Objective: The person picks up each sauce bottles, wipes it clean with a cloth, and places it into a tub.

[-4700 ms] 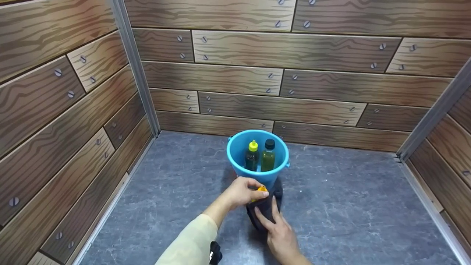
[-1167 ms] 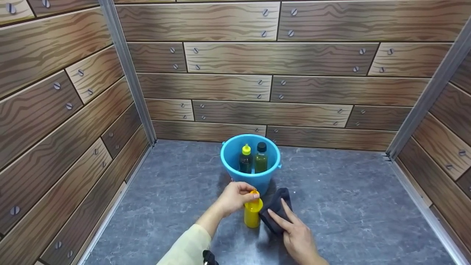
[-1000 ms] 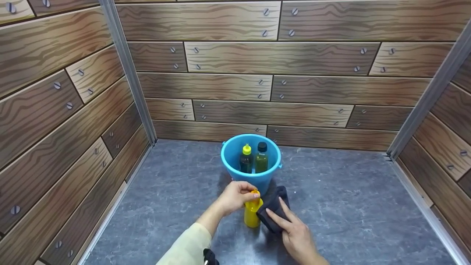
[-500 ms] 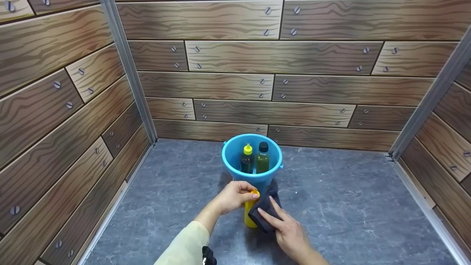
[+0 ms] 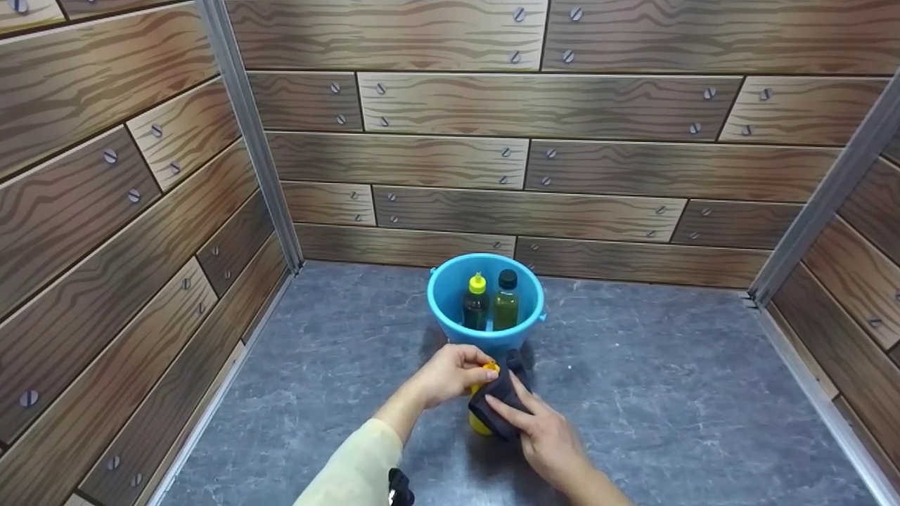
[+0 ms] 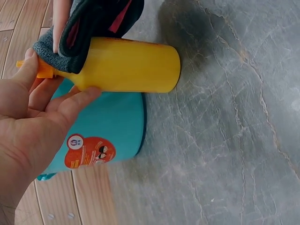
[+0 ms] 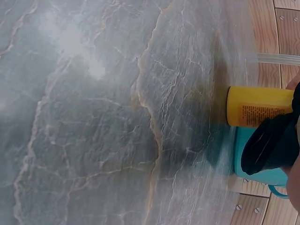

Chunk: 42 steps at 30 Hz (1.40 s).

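Observation:
In the head view my left hand (image 5: 450,374) pinches the orange cap of a yellow squeeze bottle. The left wrist view shows that bottle (image 6: 133,65) standing on the floor, close in front of a blue bucket (image 6: 119,124). My right hand (image 5: 552,439) holds a folded dark cloth (image 5: 498,409) against the bottle's right side, two fingers spread over it. The cloth hides much of the bottle's upper body; the right thumb is out of sight in the head view. From the right wrist, printed text shows on the yellow bottle (image 7: 260,105) beside the cloth (image 7: 269,147).
Inside the bucket stand a dark bottle with a yellow spout cap (image 5: 476,309) and a greenish bottle with a black cap (image 5: 505,309). Grey marbled floor (image 5: 668,393) lies around. Wood-patterned walls (image 5: 450,161) with metal corner strips enclose the back and sides.
About a second ago the cloth was to the right of the bottle; my right hand has brought it left, over the bottle's side. My left hand keeps its pinch on the cap.

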Tool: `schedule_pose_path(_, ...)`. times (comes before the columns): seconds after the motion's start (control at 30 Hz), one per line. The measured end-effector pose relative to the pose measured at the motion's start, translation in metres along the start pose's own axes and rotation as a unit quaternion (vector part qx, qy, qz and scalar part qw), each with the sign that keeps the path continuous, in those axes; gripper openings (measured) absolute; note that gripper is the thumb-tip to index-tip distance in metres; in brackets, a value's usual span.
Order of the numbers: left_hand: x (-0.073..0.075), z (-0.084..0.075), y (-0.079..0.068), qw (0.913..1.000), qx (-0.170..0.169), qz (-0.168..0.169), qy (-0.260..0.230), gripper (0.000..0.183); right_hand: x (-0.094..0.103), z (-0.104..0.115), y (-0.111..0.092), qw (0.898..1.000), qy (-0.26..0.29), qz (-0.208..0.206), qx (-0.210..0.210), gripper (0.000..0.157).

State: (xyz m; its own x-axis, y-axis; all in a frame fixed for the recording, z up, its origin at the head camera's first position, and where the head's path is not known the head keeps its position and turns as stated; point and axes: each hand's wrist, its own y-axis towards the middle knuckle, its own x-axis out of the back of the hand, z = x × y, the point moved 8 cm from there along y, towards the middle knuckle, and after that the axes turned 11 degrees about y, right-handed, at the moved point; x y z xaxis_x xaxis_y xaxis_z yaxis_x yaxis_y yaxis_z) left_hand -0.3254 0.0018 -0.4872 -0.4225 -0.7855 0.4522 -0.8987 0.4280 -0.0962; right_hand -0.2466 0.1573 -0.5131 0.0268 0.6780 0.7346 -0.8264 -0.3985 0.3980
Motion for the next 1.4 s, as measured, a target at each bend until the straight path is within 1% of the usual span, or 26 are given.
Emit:
schedule_pose_path(0.27,-0.002,0.0,0.001,0.9999,0.002,0.006,-0.008,0.013,0.002,0.006,0.005,0.999,-0.01,-0.017,0.033,0.078)
schedule_pose_path(0.37,-0.001,0.0,0.001,1.0,0.001,0.009,-0.002,0.014,0.002,0.008,0.006,0.999,-0.012,-0.025,0.041,0.076)
schedule_pose_path(0.6,0.003,-0.002,0.001,0.9998,-0.006,0.012,0.012,0.015,-0.002,0.006,0.007,0.999,-0.017,-0.036,0.037,0.076)
schedule_pose_path(0.87,0.003,-0.003,0.001,0.9999,-0.008,0.012,0.007,0.013,-0.008,0.003,0.003,0.998,-0.015,-0.049,0.042,0.081)
schedule_pose_path(1.1,0.0,-0.002,0.0,0.9997,-0.012,0.018,-0.005,0.014,-0.013,-0.001,-0.003,0.998,-0.01,-0.047,0.04,0.084)
schedule_pose_path(1.3,-0.001,0.0,0.0,0.9997,-0.004,0.015,-0.019,0.012,-0.016,-0.001,-0.009,0.995,-0.012,-0.064,0.071,0.086)
schedule_pose_path(1.4,-0.001,0.002,0.0,0.9998,0.0,0.012,-0.016,0.012,-0.018,-0.002,-0.01,0.995,-0.009,-0.065,0.075,0.087)
